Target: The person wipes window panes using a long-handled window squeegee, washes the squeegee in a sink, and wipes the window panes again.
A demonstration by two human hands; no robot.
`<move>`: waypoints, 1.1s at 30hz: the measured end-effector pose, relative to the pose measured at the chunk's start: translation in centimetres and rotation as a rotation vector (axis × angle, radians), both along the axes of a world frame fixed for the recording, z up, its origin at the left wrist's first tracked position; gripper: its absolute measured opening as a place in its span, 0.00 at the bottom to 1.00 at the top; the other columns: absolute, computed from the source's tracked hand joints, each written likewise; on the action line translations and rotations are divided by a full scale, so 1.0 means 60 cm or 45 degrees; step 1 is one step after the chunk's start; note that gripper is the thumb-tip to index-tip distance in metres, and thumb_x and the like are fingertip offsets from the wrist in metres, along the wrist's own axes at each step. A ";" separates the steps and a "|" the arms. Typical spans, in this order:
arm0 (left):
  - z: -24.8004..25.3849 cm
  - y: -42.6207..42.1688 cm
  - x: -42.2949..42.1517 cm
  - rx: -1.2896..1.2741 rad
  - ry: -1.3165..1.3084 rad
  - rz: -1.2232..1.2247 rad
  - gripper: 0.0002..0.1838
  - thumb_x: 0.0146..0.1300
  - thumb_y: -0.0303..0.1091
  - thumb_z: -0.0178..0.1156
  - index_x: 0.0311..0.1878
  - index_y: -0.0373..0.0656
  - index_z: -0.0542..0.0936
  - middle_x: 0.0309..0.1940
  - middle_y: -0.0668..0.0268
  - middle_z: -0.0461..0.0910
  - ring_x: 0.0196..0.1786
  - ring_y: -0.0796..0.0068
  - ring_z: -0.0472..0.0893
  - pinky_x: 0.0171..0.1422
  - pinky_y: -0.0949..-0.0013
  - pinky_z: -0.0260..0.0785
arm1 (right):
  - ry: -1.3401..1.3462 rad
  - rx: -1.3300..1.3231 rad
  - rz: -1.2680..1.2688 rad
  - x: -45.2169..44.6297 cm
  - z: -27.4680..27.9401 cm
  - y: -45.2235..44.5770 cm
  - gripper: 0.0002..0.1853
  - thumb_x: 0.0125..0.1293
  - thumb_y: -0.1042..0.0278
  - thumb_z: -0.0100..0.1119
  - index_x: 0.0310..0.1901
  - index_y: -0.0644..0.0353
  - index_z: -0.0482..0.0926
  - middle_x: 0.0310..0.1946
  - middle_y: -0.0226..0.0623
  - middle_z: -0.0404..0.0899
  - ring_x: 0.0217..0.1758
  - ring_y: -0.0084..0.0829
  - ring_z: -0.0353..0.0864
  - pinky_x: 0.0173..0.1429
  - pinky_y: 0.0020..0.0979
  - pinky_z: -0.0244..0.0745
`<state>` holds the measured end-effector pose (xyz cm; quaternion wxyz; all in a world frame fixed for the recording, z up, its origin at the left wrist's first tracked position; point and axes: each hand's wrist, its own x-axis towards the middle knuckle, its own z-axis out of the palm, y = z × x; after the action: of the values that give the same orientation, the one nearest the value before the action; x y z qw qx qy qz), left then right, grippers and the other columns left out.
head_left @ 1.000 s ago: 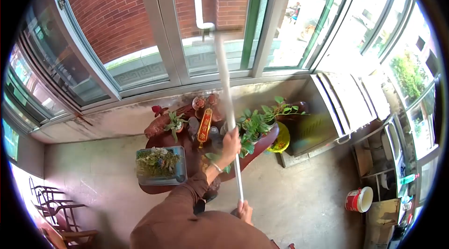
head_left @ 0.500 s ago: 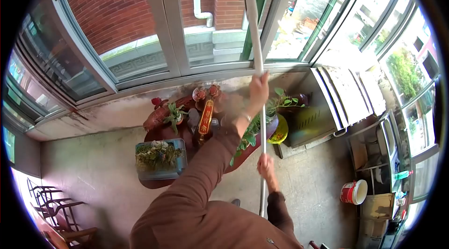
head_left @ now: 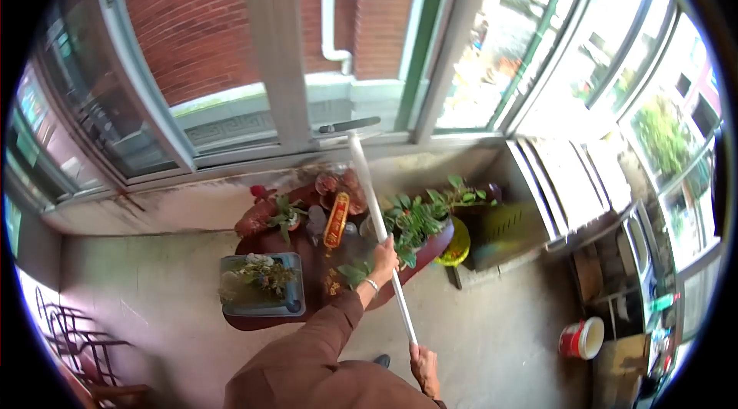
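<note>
A long-handled window squeegee [head_left: 368,190] slants across the view, its dark blade and head low against the window pane [head_left: 361,101], just above the sill. My left hand [head_left: 386,257] is wrapped round the middle of the pale pole, with a bracelet at the wrist. Lower down, near the pole's bottom end, my right hand [head_left: 423,367] is closed round it too. Beneath the pole stands a dark red table [head_left: 261,323] with leafy green plants [head_left: 415,226], a red and gold ornament [head_left: 336,221] and a clear plastic tub [head_left: 298,274] holding a mossy plant.
A metal cabinet [head_left: 503,217] stands right of the table, with a yellow-green pot [head_left: 457,244] beside it. Farther right are a red and white bucket [head_left: 572,340] and shelving. Dark metal-framed chairs [head_left: 88,340] stand at lower left.
The squeegee head has come down from the top of the window to near the sill and shifted left. Both hands have moved down with the pole, still gripping it.
</note>
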<state>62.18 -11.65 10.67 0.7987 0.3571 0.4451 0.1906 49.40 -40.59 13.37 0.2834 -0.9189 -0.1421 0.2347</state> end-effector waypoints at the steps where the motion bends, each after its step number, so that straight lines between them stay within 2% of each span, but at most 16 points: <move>1: 0.038 0.001 -0.014 0.037 -0.102 -0.014 0.24 0.66 0.55 0.54 0.26 0.44 0.67 0.11 0.72 0.60 0.07 0.76 0.63 0.08 0.70 0.54 | -0.064 0.018 0.022 -0.009 -0.009 -0.003 0.26 0.70 0.49 0.45 0.27 0.67 0.75 0.23 0.61 0.73 0.32 0.63 0.75 0.33 0.52 0.67; 5: 0.262 0.011 -0.035 0.252 -0.496 -0.099 0.20 0.70 0.51 0.52 0.27 0.48 0.64 0.10 0.77 0.59 0.08 0.83 0.60 0.09 0.74 0.53 | -0.183 0.313 -0.004 0.015 -0.036 0.033 0.23 0.70 0.53 0.46 0.28 0.66 0.73 0.21 0.60 0.73 0.28 0.61 0.75 0.30 0.51 0.67; 6: 0.322 0.031 -0.025 0.371 -0.581 -0.122 0.20 0.70 0.50 0.51 0.27 0.48 0.63 0.10 0.77 0.59 0.08 0.84 0.60 0.09 0.74 0.53 | -0.154 0.608 -0.084 0.039 -0.075 0.059 0.20 0.71 0.57 0.46 0.29 0.66 0.72 0.19 0.57 0.72 0.23 0.57 0.73 0.28 0.47 0.65; 7: 0.362 0.062 -0.003 0.583 -0.632 -0.124 0.19 0.70 0.50 0.52 0.28 0.48 0.64 0.10 0.77 0.60 0.08 0.84 0.60 0.08 0.75 0.52 | -0.269 0.586 0.042 0.051 0.037 0.121 0.18 0.71 0.59 0.47 0.30 0.66 0.72 0.17 0.53 0.69 0.19 0.46 0.70 0.26 0.43 0.63; 8: 0.440 0.087 -0.001 0.741 -0.670 -0.046 0.19 0.70 0.50 0.52 0.29 0.47 0.65 0.11 0.76 0.61 0.08 0.84 0.61 0.08 0.74 0.53 | -0.276 0.690 0.064 0.066 0.095 0.173 0.18 0.72 0.59 0.46 0.30 0.66 0.71 0.17 0.48 0.66 0.18 0.36 0.67 0.25 0.41 0.63; 10: 0.541 0.167 0.043 1.018 -0.549 0.078 0.21 0.68 0.54 0.53 0.30 0.46 0.64 0.11 0.74 0.63 0.09 0.84 0.62 0.09 0.75 0.53 | -0.329 0.915 0.089 0.096 0.175 0.274 0.19 0.73 0.58 0.45 0.29 0.63 0.69 0.15 0.38 0.62 0.18 0.25 0.60 0.22 0.34 0.58; 11: 0.586 0.201 0.058 1.066 -0.632 0.116 0.22 0.67 0.55 0.54 0.29 0.47 0.64 0.11 0.74 0.63 0.08 0.84 0.62 0.09 0.75 0.53 | -0.391 0.995 0.098 0.109 0.205 0.317 0.19 0.74 0.56 0.44 0.28 0.62 0.68 0.14 0.31 0.61 0.18 0.21 0.58 0.20 0.31 0.55; 12: 0.623 0.233 0.070 1.113 -0.717 0.152 0.23 0.66 0.56 0.55 0.28 0.47 0.63 0.11 0.74 0.62 0.08 0.83 0.62 0.09 0.75 0.52 | -0.428 1.003 0.108 0.116 0.244 0.354 0.20 0.74 0.55 0.44 0.28 0.62 0.68 0.14 0.30 0.61 0.18 0.20 0.58 0.21 0.31 0.55; 13: 0.645 0.273 0.083 1.196 -0.653 0.170 0.26 0.65 0.57 0.56 0.27 0.42 0.67 0.13 0.69 0.66 0.13 0.78 0.67 0.15 0.71 0.58 | -0.463 1.010 0.117 0.117 0.272 0.378 0.20 0.74 0.55 0.44 0.28 0.62 0.68 0.14 0.30 0.61 0.18 0.20 0.59 0.21 0.30 0.55; 15: 0.681 0.290 0.047 1.118 -0.650 0.105 0.30 0.62 0.60 0.58 0.25 0.38 0.70 0.14 0.65 0.69 0.12 0.73 0.71 0.15 0.67 0.61 | -0.456 1.062 0.145 0.113 0.282 0.409 0.21 0.74 0.54 0.44 0.28 0.62 0.68 0.14 0.31 0.61 0.18 0.20 0.59 0.21 0.30 0.57; 16: 0.671 0.299 0.044 1.024 -0.614 0.116 0.30 0.61 0.60 0.59 0.25 0.39 0.69 0.11 0.67 0.67 0.09 0.74 0.68 0.10 0.68 0.58 | -0.452 1.086 0.158 0.111 0.280 0.419 0.21 0.74 0.54 0.44 0.28 0.63 0.68 0.14 0.31 0.61 0.19 0.20 0.60 0.21 0.30 0.57; 18: 0.600 0.320 0.044 0.983 -0.534 0.057 0.29 0.60 0.60 0.60 0.28 0.38 0.69 0.11 0.68 0.65 0.09 0.74 0.68 0.10 0.69 0.57 | -0.423 0.963 0.158 0.104 0.226 0.417 0.22 0.74 0.54 0.45 0.28 0.64 0.68 0.14 0.33 0.62 0.20 0.21 0.63 0.23 0.31 0.60; 20: 0.534 0.301 0.024 0.792 -0.587 -0.008 0.23 0.64 0.52 0.59 0.24 0.46 0.64 0.08 0.75 0.59 0.07 0.81 0.60 0.08 0.71 0.52 | -0.414 0.884 0.145 0.085 0.166 0.403 0.22 0.74 0.54 0.45 0.27 0.64 0.69 0.14 0.34 0.63 0.20 0.22 0.64 0.24 0.32 0.61; 23: 0.432 0.278 -0.001 0.783 -0.492 -0.023 0.22 0.65 0.50 0.58 0.24 0.45 0.65 0.10 0.73 0.62 0.07 0.80 0.61 0.09 0.71 0.54 | -0.315 0.707 0.105 0.047 0.110 0.362 0.21 0.72 0.54 0.46 0.29 0.65 0.70 0.18 0.54 0.72 0.25 0.57 0.75 0.26 0.46 0.65; 27: 0.329 0.245 -0.033 0.653 -0.389 -0.060 0.22 0.66 0.50 0.57 0.27 0.43 0.66 0.12 0.73 0.62 0.08 0.80 0.62 0.09 0.71 0.55 | -0.244 0.582 0.093 0.015 0.007 0.311 0.19 0.72 0.54 0.46 0.31 0.64 0.71 0.18 0.55 0.72 0.25 0.59 0.75 0.26 0.49 0.65; 33: 0.206 0.200 -0.071 0.414 -0.397 -0.065 0.22 0.65 0.51 0.58 0.28 0.42 0.66 0.11 0.72 0.62 0.07 0.79 0.63 0.09 0.71 0.56 | -0.197 0.446 0.111 -0.041 -0.068 0.240 0.18 0.71 0.55 0.48 0.31 0.63 0.70 0.21 0.60 0.73 0.29 0.63 0.74 0.27 0.52 0.64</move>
<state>57.94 0.36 23.05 0.7943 0.4585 0.2707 0.2926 46.92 -26.17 9.27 0.4169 -0.8638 -0.2417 0.1472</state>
